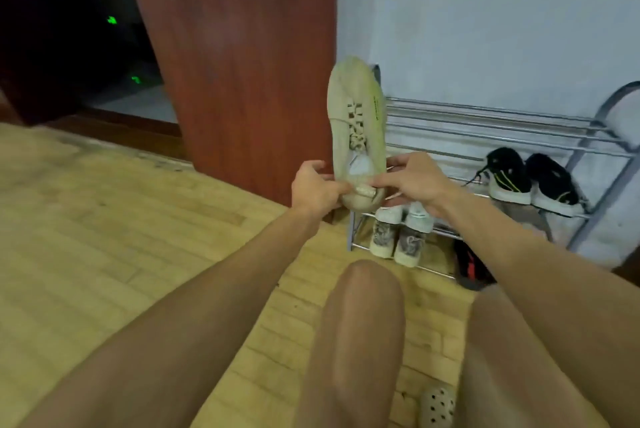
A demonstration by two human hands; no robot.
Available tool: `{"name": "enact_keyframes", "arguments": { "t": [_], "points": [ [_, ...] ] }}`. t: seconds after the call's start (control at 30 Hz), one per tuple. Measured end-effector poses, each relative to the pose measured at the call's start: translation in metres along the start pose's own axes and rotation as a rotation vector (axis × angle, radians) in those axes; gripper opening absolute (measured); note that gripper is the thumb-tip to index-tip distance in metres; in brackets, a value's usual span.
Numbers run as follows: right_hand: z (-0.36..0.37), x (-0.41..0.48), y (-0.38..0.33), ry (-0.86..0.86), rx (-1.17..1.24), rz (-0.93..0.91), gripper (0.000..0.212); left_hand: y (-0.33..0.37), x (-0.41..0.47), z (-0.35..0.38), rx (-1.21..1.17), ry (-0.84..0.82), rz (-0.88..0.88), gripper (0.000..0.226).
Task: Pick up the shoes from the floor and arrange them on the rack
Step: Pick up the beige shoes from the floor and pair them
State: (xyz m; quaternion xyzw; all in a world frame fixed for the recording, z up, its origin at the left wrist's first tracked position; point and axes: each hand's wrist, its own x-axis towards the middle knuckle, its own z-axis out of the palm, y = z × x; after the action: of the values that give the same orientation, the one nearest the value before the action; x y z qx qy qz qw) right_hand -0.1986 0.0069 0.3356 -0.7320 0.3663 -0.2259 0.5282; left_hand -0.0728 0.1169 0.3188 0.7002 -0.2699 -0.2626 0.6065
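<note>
- Head view: both hands are up in front of the metal shoe rack (485, 122), and between them stands a pale beige sneaker (356, 122), toe pointing straight up, heel at the bottom.
- Left hand (317, 188) is curled tight, fingers clenched onto the heel end from the left side, thumb pressed against the collar.
- Right hand (412, 181) comes in from the other side, fingers bent and pinching at the heel tab; a loose lace end trails under its fingertips.
- So the sneaker is gripped by both hands at once, held in the air just in front of the rack's left end, beside the reddish-brown door (242, 64).
- On the rack's middle shelf, well to the right, a black pair with white soles (533, 178) sits side by side.
- Lower shelf, right under the hands: a grey-and-white pair (398, 233), heels toward us.
- A perforated beige clog (437, 405) lies on the wooden floor (104, 219) near the person's knee.
</note>
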Motion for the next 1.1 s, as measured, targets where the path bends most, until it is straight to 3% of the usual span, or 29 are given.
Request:
{"name": "enact_keyframes", "arguments": {
  "t": [0.13, 0.23, 0.47, 0.6, 0.8, 0.93, 1.1],
  "points": [
    [0.088, 0.022, 0.005, 0.01, -0.15, 0.039, 0.035, -0.05, 0.012, -0.08, -0.077, 0.047, -0.169, 0.058],
    [0.14, 0.035, 0.023, -0.05, -0.153, 0.135, 0.034, -0.091, 0.018, -0.137, 0.013, 0.044, -0.25, 0.041],
    [0.233, 0.043, 0.077, -0.152, -0.153, 0.327, 0.044, -0.214, 0.02, -0.222, 0.219, 0.056, -0.528, 0.049],
    [0.269, 0.05, 0.108, -0.211, -0.197, 0.391, 0.044, -0.273, 0.024, -0.241, 0.346, 0.03, -0.636, 0.05],
    [0.304, 0.057, 0.156, -0.28, -0.121, 0.543, 0.042, -0.333, 0.054, -0.245, 0.921, -0.174, -0.657, 0.081],
    [0.314, 0.068, 0.188, -0.287, -0.081, 0.642, 0.038, -0.361, 0.085, -0.241, 1.0, -0.221, -0.672, 0.076],
    [0.314, 0.088, 0.21, -0.318, -0.054, 0.679, 0.034, -0.402, 0.093, -0.243, 1.024, -0.161, -0.774, 0.074]
  ]
}}
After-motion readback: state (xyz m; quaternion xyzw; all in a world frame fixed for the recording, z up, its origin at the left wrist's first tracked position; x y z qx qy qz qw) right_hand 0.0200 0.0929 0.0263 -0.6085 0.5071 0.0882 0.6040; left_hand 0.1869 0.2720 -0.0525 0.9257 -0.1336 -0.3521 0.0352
